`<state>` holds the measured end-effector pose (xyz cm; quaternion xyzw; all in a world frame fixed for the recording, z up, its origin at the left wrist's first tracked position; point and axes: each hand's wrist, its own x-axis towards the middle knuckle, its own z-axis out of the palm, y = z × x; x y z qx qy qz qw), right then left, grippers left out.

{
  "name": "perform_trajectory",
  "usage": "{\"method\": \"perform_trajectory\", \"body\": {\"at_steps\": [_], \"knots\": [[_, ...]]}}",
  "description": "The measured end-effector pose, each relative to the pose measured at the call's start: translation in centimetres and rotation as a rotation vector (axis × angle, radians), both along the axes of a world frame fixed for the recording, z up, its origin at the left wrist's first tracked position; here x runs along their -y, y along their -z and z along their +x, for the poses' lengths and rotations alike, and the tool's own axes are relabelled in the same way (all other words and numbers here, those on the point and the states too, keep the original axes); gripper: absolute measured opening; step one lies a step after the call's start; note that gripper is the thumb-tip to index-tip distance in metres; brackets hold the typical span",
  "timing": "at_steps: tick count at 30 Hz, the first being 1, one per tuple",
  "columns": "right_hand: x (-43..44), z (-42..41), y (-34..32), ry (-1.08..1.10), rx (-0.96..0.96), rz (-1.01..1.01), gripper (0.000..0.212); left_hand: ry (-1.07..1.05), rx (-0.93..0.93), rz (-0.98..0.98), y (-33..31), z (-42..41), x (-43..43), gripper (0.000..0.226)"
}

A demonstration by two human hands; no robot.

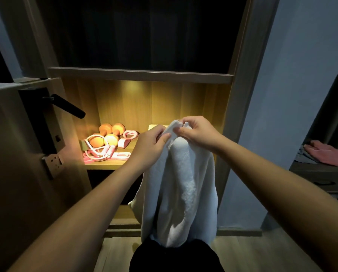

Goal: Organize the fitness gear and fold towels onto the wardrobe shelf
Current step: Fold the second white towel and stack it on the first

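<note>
A white towel (181, 185) hangs lengthwise in front of the lit wardrobe shelf (105, 166). My left hand (149, 143) and my right hand (196, 132) both pinch its top edge, close together. On the shelf's left part lie orange dumbbells (110, 134), a pink jump rope (103, 151) and pink heart-shaped grips (130, 134). A pale folded item (156, 126) shows on the shelf behind my left hand, mostly hidden.
An open door with a black lever handle (68, 106) stands at the left. The dark upper compartment (140, 32) sits above the lit shelf. At the far right a dresser (319, 173) carries a pink cloth (325, 155). Wooden floor lies below.
</note>
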<state>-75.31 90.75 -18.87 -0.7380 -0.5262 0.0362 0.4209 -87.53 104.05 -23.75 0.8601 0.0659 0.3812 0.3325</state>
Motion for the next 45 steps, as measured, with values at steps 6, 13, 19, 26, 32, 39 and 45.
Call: {"method": "perform_trajectory", "body": {"at_steps": [6, 13, 19, 26, 32, 39, 45], "knots": [[-0.8, 2.2, -0.8, 0.329, -0.001, 0.178, 0.021, 0.020, -0.314, -0.064, 4.5, -1.2, -3.3, 0.017], [-0.2, 6.3, -2.3, 0.603, 0.002, 0.257, 0.027, -0.118, -0.736, -0.040, 11.2, -6.4, -7.9, 0.016], [0.8, 7.8, -2.0, 0.706, -0.025, 0.245, 0.030, -0.239, -0.890, -0.084, 16.7, -11.5, -10.3, 0.010], [0.9, 8.0, -1.4, 0.739, -0.045, 0.238, 0.029, -0.324, -0.958, -0.152, 20.9, -14.9, -11.5, 0.015], [1.0, 7.9, -1.6, 0.730, -0.051, 0.223, 0.028, -0.377, -1.042, -0.170, 21.6, -15.7, -12.0, 0.013], [0.0, 4.6, -1.3, 0.517, 0.088, 0.138, 0.027, -0.341, -0.671, -0.194, 12.2, -9.5, -9.5, 0.015], [-0.3, 1.9, 0.2, 0.380, 0.158, 0.096, 0.019, -0.123, -0.258, -0.154, 2.1, -3.1, -4.1, 0.019]]}}
